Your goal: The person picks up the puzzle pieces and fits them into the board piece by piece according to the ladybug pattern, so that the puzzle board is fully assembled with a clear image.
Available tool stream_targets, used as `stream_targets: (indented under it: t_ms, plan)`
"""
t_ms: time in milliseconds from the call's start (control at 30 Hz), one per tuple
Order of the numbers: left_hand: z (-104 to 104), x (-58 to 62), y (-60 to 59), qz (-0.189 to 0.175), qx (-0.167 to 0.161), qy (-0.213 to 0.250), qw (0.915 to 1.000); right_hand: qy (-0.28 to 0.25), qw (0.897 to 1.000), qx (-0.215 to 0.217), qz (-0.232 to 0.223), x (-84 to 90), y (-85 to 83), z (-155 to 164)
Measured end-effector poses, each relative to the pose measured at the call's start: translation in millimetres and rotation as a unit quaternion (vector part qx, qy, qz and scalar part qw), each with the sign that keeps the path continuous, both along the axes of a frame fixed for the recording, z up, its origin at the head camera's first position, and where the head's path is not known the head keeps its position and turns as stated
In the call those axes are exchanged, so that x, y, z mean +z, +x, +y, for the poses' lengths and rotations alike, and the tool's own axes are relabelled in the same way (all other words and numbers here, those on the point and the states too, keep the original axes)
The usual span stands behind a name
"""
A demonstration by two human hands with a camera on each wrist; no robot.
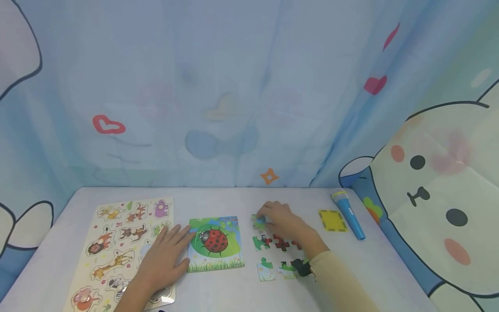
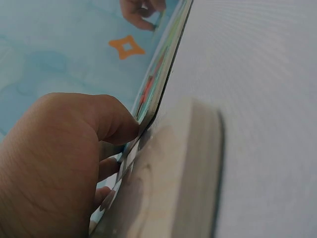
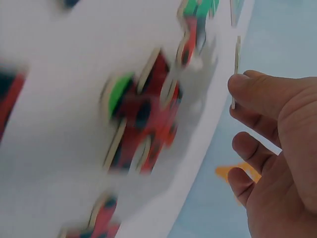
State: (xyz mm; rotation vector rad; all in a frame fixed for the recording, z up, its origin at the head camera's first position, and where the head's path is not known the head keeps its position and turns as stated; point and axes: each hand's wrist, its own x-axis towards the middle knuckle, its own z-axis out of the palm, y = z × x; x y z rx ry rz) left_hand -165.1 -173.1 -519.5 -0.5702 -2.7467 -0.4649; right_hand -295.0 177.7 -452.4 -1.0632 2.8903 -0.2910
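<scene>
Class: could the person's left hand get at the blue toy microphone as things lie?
Probably not easily: the left hand rests by the ladybird puzzle, while the microphone lies far right, beyond the right hand.

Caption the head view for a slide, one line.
Left hand rests flat beside the square ladybird puzzle board; right hand pinches a green jigsaw piece above loose pieces.

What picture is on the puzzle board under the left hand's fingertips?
A red ladybird with black spots on green, on the puzzle board; head view shows it best.

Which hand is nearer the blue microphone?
Right. The right hand pinches a puzzle piece a little left of the microphone; the left hand rests on the ladybird board, much farther left.
</scene>
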Motion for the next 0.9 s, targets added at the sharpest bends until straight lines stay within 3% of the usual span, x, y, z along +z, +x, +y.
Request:
stream_targets:
  t_ms: [233,533,900]
  plan:
    - [0,0.1,-0.8,-0.003,-0.003,-0.002,1.0,-0.001,0.999,0.051,-0.002,2.7,5.6,-30]
    - [-1,0.0,-0.9,-0.005,-0.001,-0.001,1.0,0.035,0.995,0.089,-0.003,-0.1,6.7,-60]
    - [-1,0.2,-1.0,-0.001,-0.009,0.002,1.0,0.047,0.996,0.079,-0.02,-1.3,8.3,-80]
